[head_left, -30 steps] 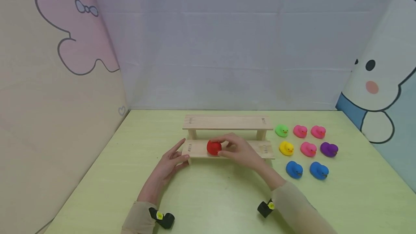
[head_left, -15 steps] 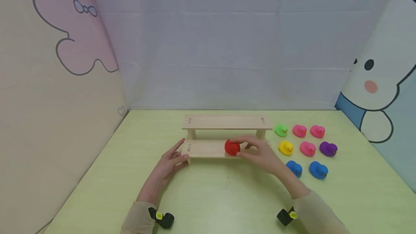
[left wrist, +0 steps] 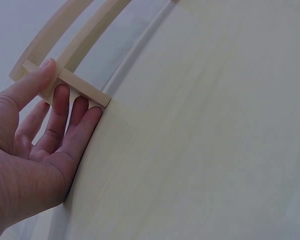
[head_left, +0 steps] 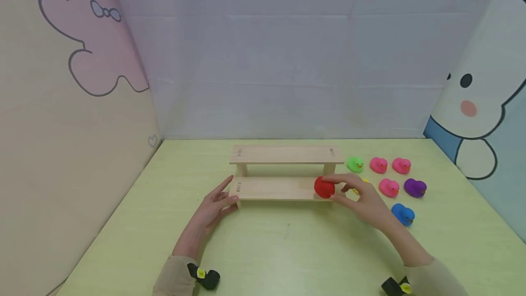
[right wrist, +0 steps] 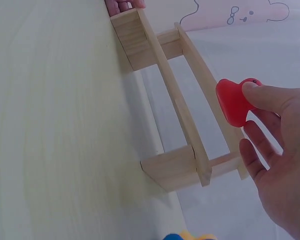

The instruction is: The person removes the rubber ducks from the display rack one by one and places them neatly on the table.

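Note:
A two-step wooden shelf (head_left: 279, 188) stands on the table, one step low in front and one higher behind. At its left end my left hand (head_left: 213, 207) holds the lower step, with the thumb (left wrist: 47, 67) on the board and the other fingers against the end panel. My right hand (head_left: 365, 198) pinches a red rubber duck (right wrist: 235, 102) by its head, between thumb and fingers. In the head view the duck (head_left: 324, 187) overlaps the right end of the lower step; in the right wrist view it appears above the boards.
Right of the shelf are several rubber ducks: green (head_left: 355, 164), pink (head_left: 389, 187), purple (head_left: 415, 187) and blue (head_left: 403, 214). My right hand mostly covers a yellow duck (head_left: 358, 189). A white cloth (head_left: 263, 58) hangs behind the table.
My right hand has moved right along the lower step, carrying the red duck from left of the middle to the right end. The left hand has stayed at the shelf's left end.

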A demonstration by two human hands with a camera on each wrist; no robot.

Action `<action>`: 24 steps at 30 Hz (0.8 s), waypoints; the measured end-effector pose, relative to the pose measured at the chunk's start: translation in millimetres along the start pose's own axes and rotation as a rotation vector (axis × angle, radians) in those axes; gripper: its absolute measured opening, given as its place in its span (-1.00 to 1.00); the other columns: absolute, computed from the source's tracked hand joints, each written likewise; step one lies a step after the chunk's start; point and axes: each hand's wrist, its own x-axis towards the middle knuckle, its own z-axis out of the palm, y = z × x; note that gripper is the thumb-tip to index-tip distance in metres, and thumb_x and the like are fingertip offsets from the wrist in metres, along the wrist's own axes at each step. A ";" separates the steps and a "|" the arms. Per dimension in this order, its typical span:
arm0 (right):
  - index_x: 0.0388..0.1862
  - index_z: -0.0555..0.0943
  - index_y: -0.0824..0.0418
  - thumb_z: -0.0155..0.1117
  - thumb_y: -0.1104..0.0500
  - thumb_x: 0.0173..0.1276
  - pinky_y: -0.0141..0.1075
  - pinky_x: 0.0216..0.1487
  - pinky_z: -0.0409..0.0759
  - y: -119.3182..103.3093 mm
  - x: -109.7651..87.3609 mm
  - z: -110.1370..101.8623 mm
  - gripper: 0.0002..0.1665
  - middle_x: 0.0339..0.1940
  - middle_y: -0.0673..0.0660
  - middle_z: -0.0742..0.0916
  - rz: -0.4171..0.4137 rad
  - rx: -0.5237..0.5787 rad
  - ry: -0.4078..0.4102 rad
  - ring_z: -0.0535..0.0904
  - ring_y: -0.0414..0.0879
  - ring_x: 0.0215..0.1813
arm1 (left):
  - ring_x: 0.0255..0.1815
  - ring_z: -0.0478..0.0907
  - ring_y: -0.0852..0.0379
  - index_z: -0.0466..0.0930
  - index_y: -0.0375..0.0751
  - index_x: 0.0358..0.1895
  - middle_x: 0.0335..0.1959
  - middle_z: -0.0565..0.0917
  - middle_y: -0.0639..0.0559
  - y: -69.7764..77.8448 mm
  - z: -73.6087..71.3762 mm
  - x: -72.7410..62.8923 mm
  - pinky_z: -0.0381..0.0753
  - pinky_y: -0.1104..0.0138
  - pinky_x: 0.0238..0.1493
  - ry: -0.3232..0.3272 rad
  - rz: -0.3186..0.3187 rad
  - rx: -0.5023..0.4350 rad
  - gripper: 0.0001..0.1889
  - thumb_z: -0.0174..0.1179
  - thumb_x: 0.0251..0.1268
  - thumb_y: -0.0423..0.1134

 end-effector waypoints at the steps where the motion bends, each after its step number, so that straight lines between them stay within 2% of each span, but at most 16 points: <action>1: 0.23 0.59 0.00 0.37 0.21 0.32 -0.41 -0.02 0.62 0.7 -3.1 -3.4 -0.51 0.16 0.05 0.70 0.008 -0.013 0.007 0.45 -0.49 0.10 | 0.04 0.61 0.18 0.15 0.22 0.54 -0.11 0.63 0.02 -0.3 -0.2 0.1 0.64 0.24 0.19 -0.001 0.000 0.000 -0.24 0.23 0.35 -0.34; 6: 0.23 0.60 0.01 0.38 0.19 0.31 -0.43 -0.05 0.61 3.2 -18.8 -20.7 -0.51 0.13 -0.05 0.69 0.074 -0.063 0.049 0.46 -0.48 0.06 | 0.05 0.60 0.17 0.14 0.22 0.54 -0.11 0.62 0.01 -1.5 -0.6 0.5 0.64 0.24 0.19 -0.006 0.001 0.001 -0.23 0.23 0.35 -0.33; 10: 0.22 0.60 0.04 0.39 0.22 0.30 -0.50 -0.10 0.58 8.1 -29.4 -35.7 -0.51 0.07 -0.38 0.62 0.088 -0.103 0.086 0.46 -0.47 0.01 | 0.04 0.60 0.18 0.14 0.22 0.55 -0.11 0.62 0.02 -1.5 0.1 -0.1 0.63 0.25 0.20 -0.003 0.002 -0.003 -0.23 0.23 0.35 -0.34; 13: 0.23 0.59 0.05 0.39 0.24 0.29 -0.59 -0.11 0.54 11.9 -38.0 -47.7 -0.49 0.06 -0.54 0.55 0.094 -0.124 0.105 0.45 -0.48 -0.02 | 0.04 0.60 0.19 0.14 0.22 0.54 -0.12 0.61 0.02 -1.6 0.5 -0.5 0.63 0.24 0.20 0.001 0.004 -0.002 -0.24 0.22 0.35 -0.35; 18: 0.25 0.57 0.08 0.39 0.25 0.28 -0.61 -0.20 0.52 21.0 -52.4 -68.4 -0.47 -0.01 -0.55 0.53 0.148 -0.182 0.137 0.44 -0.46 -0.09 | 0.05 0.60 0.18 0.14 0.23 0.54 -0.10 0.62 0.01 -2.2 0.4 -0.8 0.62 0.22 0.22 -0.004 0.007 0.005 -0.24 0.22 0.35 -0.34; 24: 0.28 0.54 0.09 0.36 0.16 0.34 -0.64 -0.28 0.49 36.2 -66.5 -89.7 -0.48 -0.04 -0.64 0.42 0.231 -0.273 0.163 0.36 -0.60 -0.13 | 0.06 0.60 0.17 0.13 0.25 0.54 -0.07 0.62 0.00 -2.4 0.1 -1.1 0.61 0.21 0.23 -0.008 0.011 0.014 -0.23 0.23 0.36 -0.32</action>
